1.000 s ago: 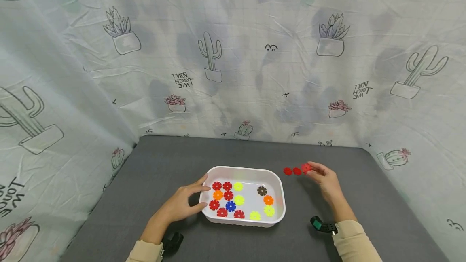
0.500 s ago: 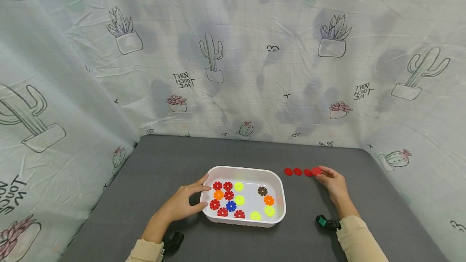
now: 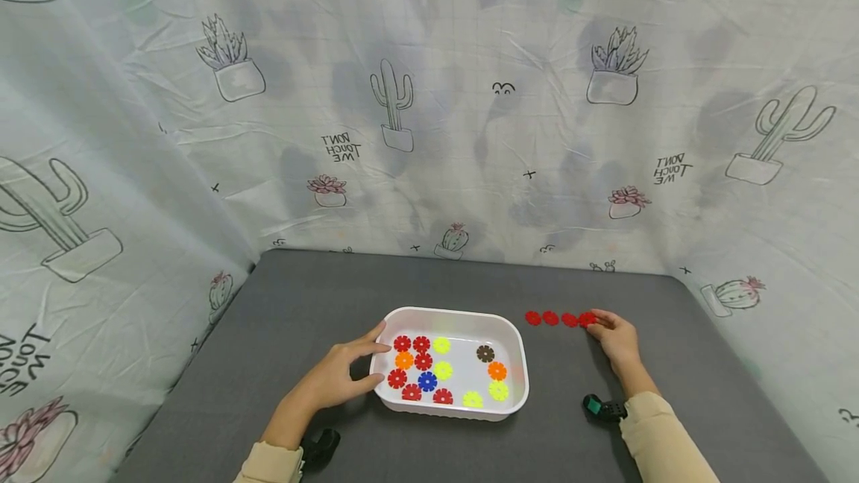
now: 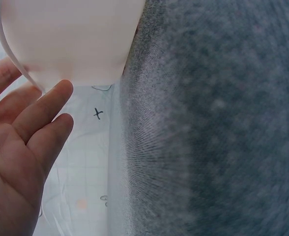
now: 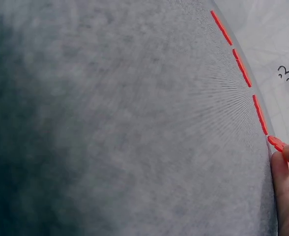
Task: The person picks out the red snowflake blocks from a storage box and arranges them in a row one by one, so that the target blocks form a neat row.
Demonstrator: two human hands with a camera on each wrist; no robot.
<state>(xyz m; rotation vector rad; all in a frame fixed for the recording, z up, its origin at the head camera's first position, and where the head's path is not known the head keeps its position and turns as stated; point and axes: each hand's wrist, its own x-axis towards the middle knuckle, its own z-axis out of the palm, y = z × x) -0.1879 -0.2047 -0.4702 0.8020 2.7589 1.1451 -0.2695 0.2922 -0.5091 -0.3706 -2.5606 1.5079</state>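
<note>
In the head view, my left hand grips the left rim of a white plastic tray, thumb and forefinger reaching over the edge. The left wrist view shows other fingers by the tray's outer wall. My right hand pinches a red notched snowflake disc between thumb and fingertips, right of the tray. That disc sits at the right end of a row of red discs on the table. In the right wrist view, the pinched disc is tilted, close to the end of the flat row.
Inside the tray lie several discs, among them a blue disc, a brown disc, an orange disc and a yellow disc. A grey cloth covers the table. Cactus-printed curtains surround it.
My right hand set one red disc at the row's right end, then shifted right and lowered another disc beside it. My left hand stays at the tray.
</note>
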